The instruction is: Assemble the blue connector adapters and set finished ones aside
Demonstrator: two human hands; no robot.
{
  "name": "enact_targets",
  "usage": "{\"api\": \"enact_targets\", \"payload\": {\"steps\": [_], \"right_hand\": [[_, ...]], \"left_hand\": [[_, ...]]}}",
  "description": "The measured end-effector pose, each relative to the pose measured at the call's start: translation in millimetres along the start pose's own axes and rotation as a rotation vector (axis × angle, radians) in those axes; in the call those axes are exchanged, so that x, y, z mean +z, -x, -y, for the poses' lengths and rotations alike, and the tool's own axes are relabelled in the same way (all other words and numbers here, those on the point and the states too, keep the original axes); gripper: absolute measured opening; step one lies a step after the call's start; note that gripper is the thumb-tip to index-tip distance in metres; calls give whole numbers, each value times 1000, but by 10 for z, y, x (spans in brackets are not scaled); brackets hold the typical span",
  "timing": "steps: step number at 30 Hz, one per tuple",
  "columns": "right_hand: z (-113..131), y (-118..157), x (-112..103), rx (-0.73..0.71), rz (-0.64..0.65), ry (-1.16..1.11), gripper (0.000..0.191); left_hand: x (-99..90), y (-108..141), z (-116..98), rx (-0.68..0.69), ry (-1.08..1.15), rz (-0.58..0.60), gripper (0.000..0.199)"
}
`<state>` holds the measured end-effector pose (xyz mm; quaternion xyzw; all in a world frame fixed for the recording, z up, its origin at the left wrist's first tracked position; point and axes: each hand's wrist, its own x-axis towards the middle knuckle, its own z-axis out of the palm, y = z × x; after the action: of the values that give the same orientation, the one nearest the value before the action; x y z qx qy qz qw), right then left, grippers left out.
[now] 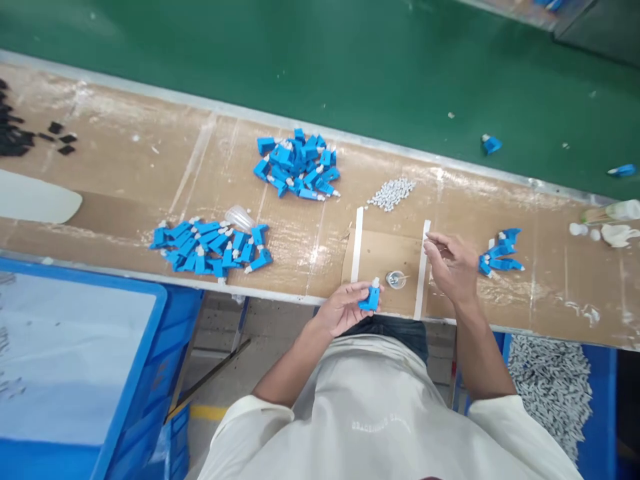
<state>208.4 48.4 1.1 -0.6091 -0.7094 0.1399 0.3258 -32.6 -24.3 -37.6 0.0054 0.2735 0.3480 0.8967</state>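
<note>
Blue connector [370, 298] is sitting upright in the left hand [345, 308], fingers closed around it, white tip up and exposed, at the near edge of the bench [550, 293]. Right hand [450, 267] is hovering at 2 o'clock of it, fingers loosely curled; contents cannot be made out. Small glass dish [396, 279] is lying between the hands, within easy reach. Blue piles [213, 247] are lying at 9 and 11 o'clock.

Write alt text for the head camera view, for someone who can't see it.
Seen from above, a person's left hand holds a small blue plastic part at the edge of a cardboard-covered bench, while the right hand hovers beside a small round dish. Piles of blue parts and tiny white pieces lie around.
</note>
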Motion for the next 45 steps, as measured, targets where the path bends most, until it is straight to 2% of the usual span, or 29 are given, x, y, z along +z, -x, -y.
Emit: {"api": "enact_targets", "payload": {"steps": [5, 8, 10, 14, 17, 20, 22, 24, 27, 29, 31, 33, 35, 37, 40, 42, 45], "right_hand": [[-298, -744, 213, -60, 196, 113, 21], [-416, -1102, 255, -73, 273, 218, 24], [-517, -1357, 186, 28, 220, 335, 26], [-835, -1935, -55, 286, 3, 516, 37], [-1072, -2299, -154, 401, 57, 557, 45], [-1192, -2494, -183, 411, 146, 563, 35], [-1215, -2497, -213, 366, 156, 558, 30], [-1230, -2374, -266, 301, 187, 547, 25], [-1261, -1970, -363, 189, 322, 513, 14], [-1253, -1644, -419, 123, 401, 492, 17], [-1178, -1380, -450, 27, 409, 489, 15], [-1007, -1234, -426, -86, 339, 494, 22], [-740, -1194, -315, -156, 251, 449, 38], [-418, -1208, -110, -208, 269, 318, 41], [16, -1235, 281, -371, 515, 155, 26], [192, -1232, 505, -449, 611, 193, 26], [288, -1208, 690, -463, 697, 369, 30]], "left_hand": [[24, -28, 20, -5, 1, -8, 38], [30, -22, 27, -11, 13, -6, 44], [20, -12, 30, -22, 23, 0, 45], [-18, 1, 35, -40, 34, 21, 44], [-32, -3, 50, -38, 31, 18, 43], [-28, -16, 75, -26, 27, 1, 43], [-25, -24, 88, -9, 28, -2, 44], [-28, -29, 93, 6, 27, 12, 45], [-35, -32, 82, 12, 17, 48, 46], [-36, -36, 65, 11, 6, 59, 45], [-32, -44, 48, 7, -9, 60, 44], [-30, -55, 38, 3, -29, 59, 44], [-37, -71, 39, 7, -44, 58, 44], [-57, -89, 50, 27, -43, 60, 44], [-98, -118, 77, 68, -20, 71, 43], [-121, -135, 94, 89, -6, 80, 43], [-139, -160, 118, 119, 0, 93, 43]]}}
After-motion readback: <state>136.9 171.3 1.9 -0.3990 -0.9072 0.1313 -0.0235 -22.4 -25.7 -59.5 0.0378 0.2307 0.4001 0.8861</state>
